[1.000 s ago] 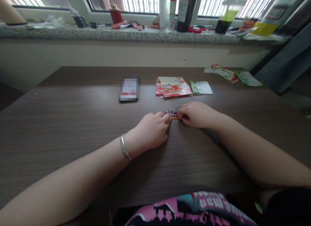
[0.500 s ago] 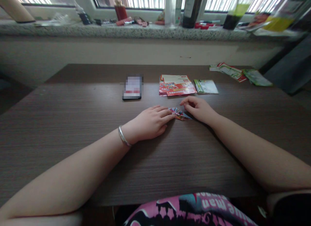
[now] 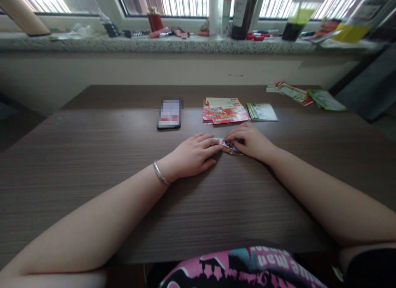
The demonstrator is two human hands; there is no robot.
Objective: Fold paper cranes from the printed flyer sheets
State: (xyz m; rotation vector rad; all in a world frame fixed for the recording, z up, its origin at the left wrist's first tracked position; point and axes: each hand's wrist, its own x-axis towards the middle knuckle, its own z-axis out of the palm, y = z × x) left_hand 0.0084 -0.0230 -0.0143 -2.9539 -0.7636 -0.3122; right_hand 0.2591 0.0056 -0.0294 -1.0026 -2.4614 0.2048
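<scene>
A small folded piece of colourful printed paper (image 3: 230, 149) lies on the table between my hands. My left hand (image 3: 193, 156), with a silver bangle at its wrist, is spread flat, and its fingertips press on the paper's left part. From the right, my right hand (image 3: 252, 141) reaches onto the same paper. Its fingers are bent and brought together with the thumb at the paper, covering the upper right part of it. Just beyond the hands lies a stack of red and cream printed sheets (image 3: 225, 112), beside a smaller stack of green and white cards (image 3: 262, 112).
A phone (image 3: 169, 114) with a blurred screen lies left of the stacks. Several green and red paper pieces (image 3: 295, 93) lie at the table's far right. Behind the brown table (image 3: 93, 143), a stone windowsill (image 3: 130, 45) holds bottles and small items.
My right hand has come down and left onto the folded paper, its fingers now touching it. My left hand stays on the paper. The view has tilted slightly.
</scene>
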